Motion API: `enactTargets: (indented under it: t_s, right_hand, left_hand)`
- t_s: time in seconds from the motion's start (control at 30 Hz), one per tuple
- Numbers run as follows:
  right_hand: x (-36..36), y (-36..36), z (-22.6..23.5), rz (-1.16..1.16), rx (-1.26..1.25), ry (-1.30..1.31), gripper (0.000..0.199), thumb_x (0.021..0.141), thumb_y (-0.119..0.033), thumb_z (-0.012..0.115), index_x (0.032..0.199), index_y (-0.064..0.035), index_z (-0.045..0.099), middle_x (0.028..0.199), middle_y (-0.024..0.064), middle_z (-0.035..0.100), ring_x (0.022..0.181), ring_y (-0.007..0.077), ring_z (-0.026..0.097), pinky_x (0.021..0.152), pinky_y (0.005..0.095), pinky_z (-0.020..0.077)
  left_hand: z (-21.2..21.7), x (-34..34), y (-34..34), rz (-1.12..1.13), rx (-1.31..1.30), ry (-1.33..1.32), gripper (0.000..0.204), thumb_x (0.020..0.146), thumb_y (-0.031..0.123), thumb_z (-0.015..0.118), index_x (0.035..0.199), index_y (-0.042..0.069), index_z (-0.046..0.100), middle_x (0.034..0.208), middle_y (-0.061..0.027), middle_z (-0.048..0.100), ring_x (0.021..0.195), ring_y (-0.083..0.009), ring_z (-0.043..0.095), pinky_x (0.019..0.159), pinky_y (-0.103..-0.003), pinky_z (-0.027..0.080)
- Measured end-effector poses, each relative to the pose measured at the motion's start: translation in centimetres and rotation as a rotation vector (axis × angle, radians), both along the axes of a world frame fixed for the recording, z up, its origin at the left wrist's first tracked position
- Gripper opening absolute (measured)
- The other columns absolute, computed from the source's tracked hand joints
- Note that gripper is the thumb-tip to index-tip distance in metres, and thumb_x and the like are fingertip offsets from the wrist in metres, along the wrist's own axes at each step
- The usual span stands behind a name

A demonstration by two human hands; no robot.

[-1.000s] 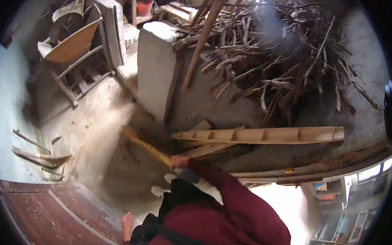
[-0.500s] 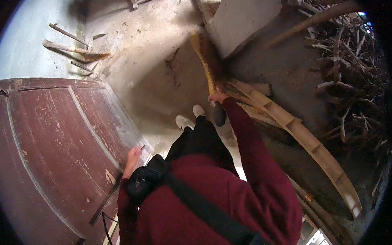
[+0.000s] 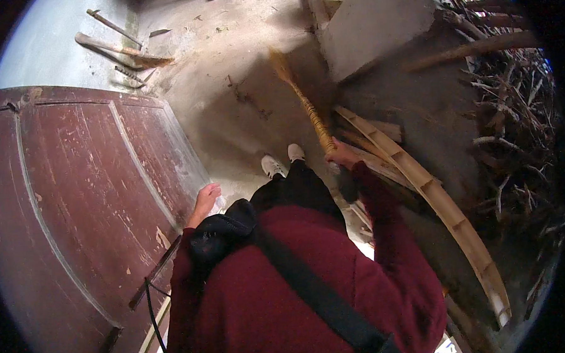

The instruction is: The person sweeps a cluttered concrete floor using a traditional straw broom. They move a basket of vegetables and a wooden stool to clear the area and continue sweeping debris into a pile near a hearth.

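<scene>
My right hand [image 3: 340,154] is closed around the handle of a straw broom [image 3: 311,115]. The broom's yellowish shaft is bound with dark rings, and its bristles point forward and left over the floor. A dark end of the handle shows behind my hand. My left hand [image 3: 206,199] hangs beside the free edge of a worn brown wooden door [image 3: 88,204]. Its fingers are loosely bent, and no object shows in them.
Long curved wooden pieces [image 3: 444,204] lie along my right side. Beyond them is a heap of dry branches [image 3: 513,122]. A wooden-handled tool [image 3: 116,50] and some sticks lean against the pale wall at far left. A low plastered partition [image 3: 377,27] stands ahead right.
The broom's handle and my right hand now appear further right and lower. My left hand appears higher and slightly further right. The whole view has shifted a little.
</scene>
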State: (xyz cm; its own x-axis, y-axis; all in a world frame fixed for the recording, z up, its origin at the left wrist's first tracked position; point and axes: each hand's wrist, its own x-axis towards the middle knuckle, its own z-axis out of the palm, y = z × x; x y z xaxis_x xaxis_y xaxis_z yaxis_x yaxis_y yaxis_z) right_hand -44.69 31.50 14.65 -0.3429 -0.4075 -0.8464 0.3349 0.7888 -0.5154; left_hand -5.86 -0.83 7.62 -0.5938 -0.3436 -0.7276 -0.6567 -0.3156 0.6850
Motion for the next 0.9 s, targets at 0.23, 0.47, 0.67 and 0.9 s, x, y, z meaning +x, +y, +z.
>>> enactTargets:
  t_s: [0.23, 0.47, 0.67, 0.9]
  right_hand:
    - [1.3, -2.1, -3.5, 0.19, -0.145, -0.094, 0.086, 0.065, -0.015, 0.072, 0.134, -0.0043, 0.022, 0.102, 0.0111, 0.054, 0.085, 0.0158, 0.052, 0.07, 0.0298, 0.0452]
    - [-4.6, -4.0, 3.4, -0.035, -0.261, 0.025, 0.078, 0.065, -0.011, 0.069, 0.132, -0.0066, 0.03, 0.102, 0.0079, 0.055, 0.087, 0.0145, 0.053, 0.072, 0.0281, 0.0448]
    - [-14.0, -10.1, -0.9, -0.309, -0.184, 0.054, 0.071, 0.066, -0.011, 0.066, 0.126, 0.0004, 0.03, 0.083, 0.0062, 0.057, 0.072, 0.013, 0.052, 0.066, 0.0283, 0.0428]
    - [-26.0, -16.4, -6.6, -0.053, -0.205, -0.016, 0.045, 0.074, -0.01, 0.057, 0.115, -0.0018, 0.042, 0.077, 0.0051, 0.057, 0.071, 0.0136, 0.053, 0.065, 0.0275, 0.0424]
  left_hand:
    - [1.0, 0.6, -3.5, -0.052, -0.091, -0.103, 0.032, 0.082, 0.01, 0.052, 0.113, -0.001, 0.051, 0.099, -0.0095, 0.059, 0.088, -0.0156, 0.056, 0.076, -0.027, 0.045]
    - [2.1, -4.1, -5.9, -0.026, -0.068, -0.056, 0.035, 0.083, 0.013, 0.051, 0.114, -0.003, 0.049, 0.099, -0.0118, 0.059, 0.088, -0.0172, 0.057, 0.079, -0.028, 0.044]
    - [-1.9, -7.9, -9.0, 0.041, -0.059, 0.128, 0.031, 0.083, 0.009, 0.051, 0.111, -0.003, 0.052, 0.097, -0.0113, 0.06, 0.085, -0.017, 0.058, 0.077, -0.027, 0.045]
    - [2.3, -21.3, -11.4, 0.002, -0.098, -0.054, 0.031, 0.083, 0.01, 0.051, 0.111, -0.004, 0.052, 0.098, -0.0132, 0.059, 0.084, -0.0173, 0.058, 0.075, -0.026, 0.047]
